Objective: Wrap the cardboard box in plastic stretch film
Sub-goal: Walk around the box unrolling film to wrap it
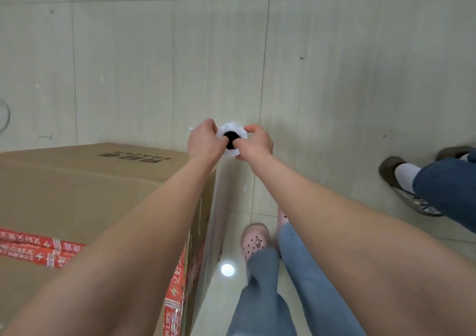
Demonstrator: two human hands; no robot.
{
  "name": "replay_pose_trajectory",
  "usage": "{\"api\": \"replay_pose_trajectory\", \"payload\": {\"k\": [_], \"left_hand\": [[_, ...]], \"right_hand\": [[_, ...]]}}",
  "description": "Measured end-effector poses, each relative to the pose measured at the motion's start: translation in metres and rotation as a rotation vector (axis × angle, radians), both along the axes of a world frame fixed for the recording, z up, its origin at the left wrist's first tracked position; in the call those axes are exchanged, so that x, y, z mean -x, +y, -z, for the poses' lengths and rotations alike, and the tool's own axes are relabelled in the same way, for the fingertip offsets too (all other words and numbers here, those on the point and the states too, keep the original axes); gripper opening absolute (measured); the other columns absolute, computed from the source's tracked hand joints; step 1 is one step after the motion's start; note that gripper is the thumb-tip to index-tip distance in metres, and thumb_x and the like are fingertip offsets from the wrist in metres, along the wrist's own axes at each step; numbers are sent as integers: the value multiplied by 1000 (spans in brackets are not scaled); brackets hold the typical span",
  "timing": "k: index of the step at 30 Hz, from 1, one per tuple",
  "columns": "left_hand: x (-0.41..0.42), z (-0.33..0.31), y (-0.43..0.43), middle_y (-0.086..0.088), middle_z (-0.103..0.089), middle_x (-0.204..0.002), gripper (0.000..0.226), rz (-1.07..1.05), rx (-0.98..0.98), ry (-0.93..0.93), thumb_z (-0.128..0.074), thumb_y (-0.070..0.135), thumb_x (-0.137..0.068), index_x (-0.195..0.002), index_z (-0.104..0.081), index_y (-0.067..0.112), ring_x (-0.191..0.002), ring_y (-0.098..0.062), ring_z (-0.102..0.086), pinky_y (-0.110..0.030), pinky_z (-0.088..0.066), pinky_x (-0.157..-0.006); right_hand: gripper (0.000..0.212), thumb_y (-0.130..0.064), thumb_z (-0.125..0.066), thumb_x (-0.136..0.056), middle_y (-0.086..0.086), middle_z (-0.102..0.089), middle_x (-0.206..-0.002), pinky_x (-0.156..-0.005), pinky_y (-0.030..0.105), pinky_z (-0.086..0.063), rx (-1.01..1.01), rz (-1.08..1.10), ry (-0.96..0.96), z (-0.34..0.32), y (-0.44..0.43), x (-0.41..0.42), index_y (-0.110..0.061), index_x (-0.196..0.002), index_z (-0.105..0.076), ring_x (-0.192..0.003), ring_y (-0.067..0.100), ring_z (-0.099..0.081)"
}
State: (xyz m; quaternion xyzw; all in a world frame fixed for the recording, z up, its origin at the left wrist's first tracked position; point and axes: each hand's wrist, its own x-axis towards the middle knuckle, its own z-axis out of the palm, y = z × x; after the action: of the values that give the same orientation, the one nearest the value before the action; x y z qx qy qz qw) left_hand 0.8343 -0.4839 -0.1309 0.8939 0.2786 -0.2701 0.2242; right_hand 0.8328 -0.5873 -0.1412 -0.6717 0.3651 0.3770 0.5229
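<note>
Your 2 forearms reach straight out and down, left hand (pixel 204 142) and right hand (pixel 257 143) meeting at the stretch film roll (pixel 231 127), seen end-on. Each grip is curled tight around its white rim, beside the dark core. The cardboard box (pixel 90 181) stands just left of the roll. The box's black print is upside down and unreadable. Red tape (pixel 38 250) carries white characters and lightning bolts.

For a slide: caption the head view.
Left hand and right hand grip an upright stretch film roll beside the cardboard box.
</note>
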Motion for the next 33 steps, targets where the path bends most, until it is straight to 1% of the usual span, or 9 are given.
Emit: {"api": "replay_pose_trajectory", "payload": {"k": [7,10,14,16,19,21,24,28,33], "left_hand": [[-8,-1,39,-11,-63,-83,10,-121,9,15,-56,13,-77,-77,-46,12,-76,-33,-66,-43,-55,-71],[-14,-1,53,-12,-64,-84,11,-144,35,18,-58,14,-77,-77,-47,12,-75,-33,-66,-44,-55,-70],[-18,-2,70,-12,-62,-81,18,-175,78,34,-59,16,-78,-71,-42,14,-70,-32,-66,-45,-56,-63],[-16,-4,79,-12,-62,-79,24,-209,93,48,-62,19,-77,-67,-40,15,-71,-32,-66,-46,-56,-64],[-11,-5,91,-13,-63,-82,25,-245,117,61,-65,23,-76,-68,-43,16,-77,-32,-65,-45,-55,-67],[-13,-5,99,-10,-62,-92,16,-106,72,60,-64,20,-78,-84,-51,14,-83,-29,-62,-37,-50,-64],[-22,-2,106,-6,-52,-110,32,253,-16,31,-59,15,-83,-114,-50,15,-89,-27,-57,-33,-40,-62],[-37,0,114,-7,-52,-99,22,417,-48,11,-55,11,-84,-105,-52,14,-81,-29,-55,-32,-31,-57],[-45,6,132,-4,-52,-85,13,258,2,24,-55,10,-78,-84,-46,16,-74,-25,-47,-30,-32,-58]], "right_hand": [[40,-15,-70,-75,5,-58,-112,-86,39,-55,0,-41,-2,4,38,-10,-18,-113,-55,-98,27,-65],[32,-17,-71,-74,2,-57,-98,-85,40,-55,39,-47,8,3,53,-18,-20,-98,-51,-93,29,-66],[28,-15,-67,-75,-1,-55,-90,-81,37,-54,135,-161,-10,1,70,-28,-21,-95,-48,-86,27,-67],[26,-17,-66,-76,-2,-54,-90,-73,28,-48,177,-227,-18,-2,79,-33,-21,-99,-52,-83,23,-62],[26,-19,-65,-78,-2,-52,-91,-68,26,-37,224,-330,-31,-4,90,-38,-21,-102,-54,-80,20,-50],[23,-20,-65,-79,-2,-53,-91,-67,27,-37,245,-427,-54,-7,97,-38,-24,-97,-51,-80,21,-52],[23,-19,-61,-81,-1,-60,-101,-65,27,-38,291,-594,-117,-11,106,-42,-29,-101,-55,-83,23,-56],[32,-19,-60,-80,-5,-61,-112,-68,26,-36,239,-671,-187,-9,112,-55,-32,-109,-59,-83,16,-52],[61,-34,-72,-70,-1,-49,-117,-70,28,-36,207,-500,-28,-6,115,-57,-23,-123,-44,-85,18,-48]]}}
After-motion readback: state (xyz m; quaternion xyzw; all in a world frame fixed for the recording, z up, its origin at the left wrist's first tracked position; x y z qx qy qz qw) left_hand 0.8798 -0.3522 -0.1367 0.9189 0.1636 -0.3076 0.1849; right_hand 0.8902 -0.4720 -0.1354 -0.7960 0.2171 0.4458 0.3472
